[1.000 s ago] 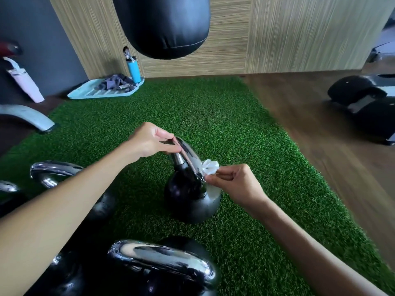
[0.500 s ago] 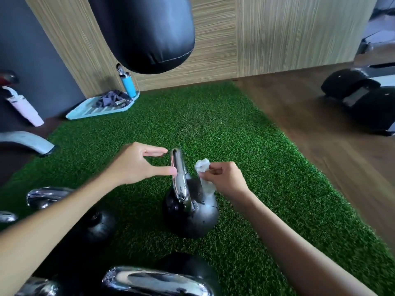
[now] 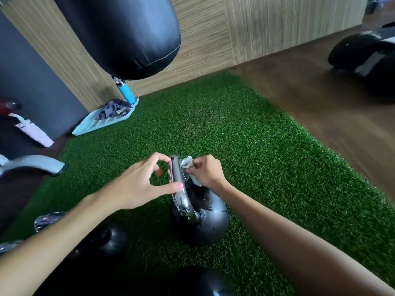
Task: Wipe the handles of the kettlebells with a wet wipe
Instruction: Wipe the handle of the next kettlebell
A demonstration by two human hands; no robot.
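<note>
A black kettlebell (image 3: 210, 218) with a chrome handle (image 3: 179, 184) stands on green turf at the centre. My left hand (image 3: 136, 184) pinches the handle from the left, thumb low and index finger at the top. My right hand (image 3: 208, 173) presses a crumpled white wet wipe (image 3: 187, 164) against the right side of the handle near its top. Part of the wipe hangs down behind the handle. Another kettlebell (image 3: 100, 238) sits at lower left under my left forearm, its chrome handle (image 3: 46, 221) showing. A third black kettlebell (image 3: 198, 280) is at the bottom edge.
A black punching bag (image 3: 126, 33) hangs above the turf (image 3: 267, 157). A light blue tray (image 3: 102, 121) with a cloth and a blue bottle (image 3: 126, 91) lies by the wooden wall. Dark equipment (image 3: 367, 52) rests on the wood floor at right. A grey metal leg (image 3: 32, 165) sits at left.
The view has tilted down and left. My left hand has gone from a light fingertip touch to a pinch on the handle. My right hand has moved the wipe up against the handle's top.
</note>
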